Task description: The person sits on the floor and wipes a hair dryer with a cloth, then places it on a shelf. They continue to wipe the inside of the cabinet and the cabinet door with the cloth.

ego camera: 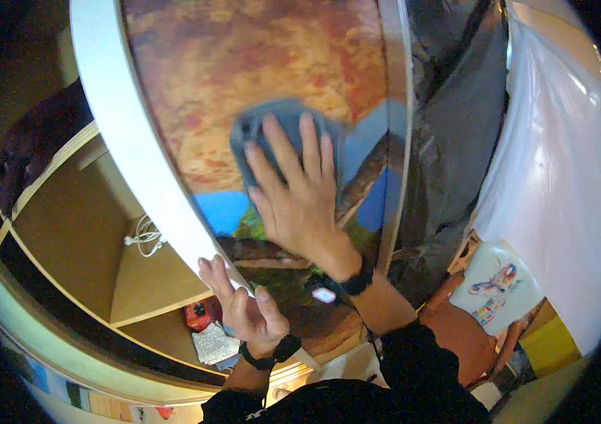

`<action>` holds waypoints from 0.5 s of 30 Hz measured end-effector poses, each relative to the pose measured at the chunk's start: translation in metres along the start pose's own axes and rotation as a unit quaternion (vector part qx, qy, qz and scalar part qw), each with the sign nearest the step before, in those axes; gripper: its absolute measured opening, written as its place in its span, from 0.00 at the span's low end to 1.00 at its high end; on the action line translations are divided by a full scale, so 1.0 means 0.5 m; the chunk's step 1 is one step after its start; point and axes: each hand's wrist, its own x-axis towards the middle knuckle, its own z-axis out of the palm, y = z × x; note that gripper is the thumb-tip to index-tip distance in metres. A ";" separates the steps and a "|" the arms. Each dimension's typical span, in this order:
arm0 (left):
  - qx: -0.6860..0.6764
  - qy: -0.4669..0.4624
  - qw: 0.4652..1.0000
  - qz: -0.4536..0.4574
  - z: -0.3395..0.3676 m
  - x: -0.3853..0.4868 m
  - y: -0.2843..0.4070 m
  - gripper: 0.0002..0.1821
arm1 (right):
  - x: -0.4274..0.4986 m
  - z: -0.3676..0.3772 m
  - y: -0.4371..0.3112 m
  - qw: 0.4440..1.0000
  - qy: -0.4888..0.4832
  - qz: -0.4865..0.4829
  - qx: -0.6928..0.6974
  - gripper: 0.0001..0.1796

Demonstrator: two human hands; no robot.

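Note:
A tall sliding door panel (189,79) printed with an autumn tree scene stands before me, edged by a wide white frame (138,159). My right hand (300,201) lies with spread fingers on a grey-blue cloth (289,121) and holds it against the printed surface. The cloth and fingers look slightly blurred. Lower down, my left hand (247,312) grips the white frame, with its fingers on the outer side and its thumb towards the panel. Black bands circle both wrists.
Left of the door, an open cabinet (72,212) holds a coiled white cable (146,238), a red item (202,314) and a folded patterned cloth (215,343). To the right are dark sheeting (438,159), a translucent white sheet (539,175) and a wooden chair (459,339) with a printed cushion (496,291).

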 end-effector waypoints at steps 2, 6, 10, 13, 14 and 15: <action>0.002 -0.051 0.999 -0.009 0.006 -0.001 0.008 0.10 | 0.051 -0.012 0.025 0.995 0.087 -0.027 0.027 0.30; 0.065 -0.130 0.987 -0.071 0.025 0.001 0.009 0.06 | -0.012 -0.012 0.033 0.999 0.030 0.027 -0.008 0.35; 0.094 -0.152 0.981 -0.079 0.057 -0.007 -0.004 0.07 | -0.145 -0.003 0.041 0.996 0.044 0.070 -0.020 0.34; 0.151 -0.156 0.976 -0.008 0.078 -0.013 -0.019 0.08 | -0.178 0.001 0.066 0.996 0.045 0.068 -0.030 0.32; 0.178 -0.182 0.967 -0.024 0.080 -0.016 -0.019 0.07 | -0.167 -0.004 0.080 0.996 0.039 0.069 -0.035 0.32; 0.171 -0.180 0.969 -0.020 0.083 -0.016 -0.023 0.07 | -0.147 -0.011 0.093 0.996 0.022 0.079 -0.040 0.31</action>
